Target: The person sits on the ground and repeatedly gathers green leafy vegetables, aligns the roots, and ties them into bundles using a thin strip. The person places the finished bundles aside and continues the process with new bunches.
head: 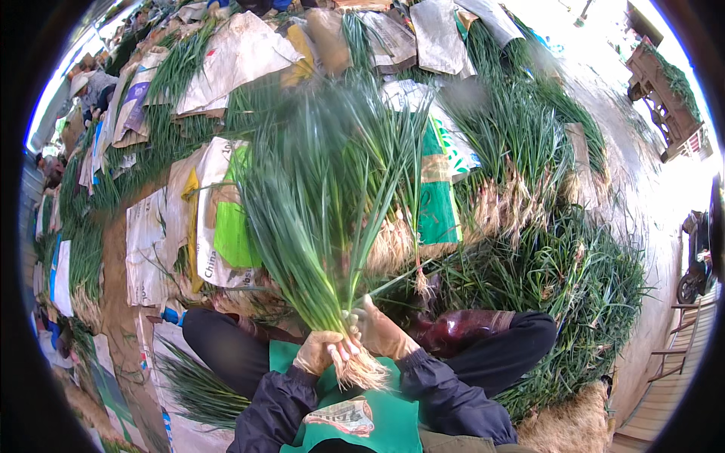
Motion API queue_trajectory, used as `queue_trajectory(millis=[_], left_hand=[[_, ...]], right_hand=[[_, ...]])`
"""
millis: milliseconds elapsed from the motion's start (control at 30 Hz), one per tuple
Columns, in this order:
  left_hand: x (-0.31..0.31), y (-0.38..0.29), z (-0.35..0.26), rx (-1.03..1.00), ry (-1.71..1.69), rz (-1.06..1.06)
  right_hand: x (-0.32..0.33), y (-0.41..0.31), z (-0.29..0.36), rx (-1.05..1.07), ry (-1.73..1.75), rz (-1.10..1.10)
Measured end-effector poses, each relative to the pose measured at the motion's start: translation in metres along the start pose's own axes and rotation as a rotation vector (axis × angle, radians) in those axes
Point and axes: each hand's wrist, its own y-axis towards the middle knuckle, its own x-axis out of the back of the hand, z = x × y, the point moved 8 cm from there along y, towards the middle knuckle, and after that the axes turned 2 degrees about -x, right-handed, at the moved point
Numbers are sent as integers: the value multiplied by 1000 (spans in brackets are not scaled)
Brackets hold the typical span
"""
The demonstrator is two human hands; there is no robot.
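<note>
My gloved left hand (317, 352) is closed around the lower stems of a bunch of green onions (308, 277). Pinkish-white bulbs and a tuft of pale roots (359, 371) stick out below that grip, above a green apron (362, 416). The long leaves fan out away from me. On the bunch's right side is my gloved right hand (386, 331), thumb raised and fingers curled against the stems. Whether those fingers pinch a single stalk is hidden. Beyond the bunch lie more rooted green onions (391, 243).
Loose leaves (572, 317) are heaped at my right. White sacks (229, 226) and a green sack (439, 212) lie ahead among onion rows. Some onions (198, 385) rest by my left knee. Another person (93, 88) is far left. A motorcycle (691, 283) and loaded cart (662, 102) stand right.
</note>
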Motion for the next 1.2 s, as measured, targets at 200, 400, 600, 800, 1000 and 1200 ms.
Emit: queue_trajectory(millis=[200,400,600,800,1000,1200], left_hand=[[10,-6,6,38,-265,-34],[-34,-15,5,90,-449,13],[-29,-36,-14,-41,-362,-54],[-30,-26,2,74,-375,18],[-69,-64,-55,-123,-272,57],[-85,-52,-87,-307,-225,49]], right_hand=[[-10,43,20,134,361,-163],[44,58,55,534,-76,-467],[48,-9,43,-276,-1919,-293],[-65,-32,110,716,-830,-107],[25,-50,179,896,-448,-223],[131,-98,199,759,-566,-865]])
